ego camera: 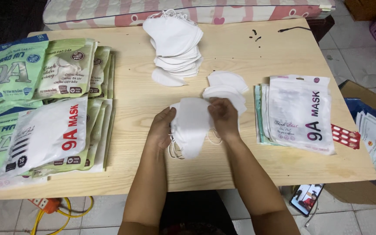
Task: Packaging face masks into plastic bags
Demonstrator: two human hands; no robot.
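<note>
My left hand (161, 128) and my right hand (223, 116) both grip a small stack of folded white face masks (191, 124) just above the light wooden table (240, 165), ear loops hanging below it. Beyond my right hand lie a few loose white masks (227, 87). A tall pile of white masks (176, 41) stands at the far middle of the table.
Filled green and white mask packets (44, 117) lie stacked on the left. Flat empty white packets (299, 113) lie on the right, a red blister strip (345, 135) beside them. A phone (306, 198) lies on the floor, an orange power strip (44, 203) below left.
</note>
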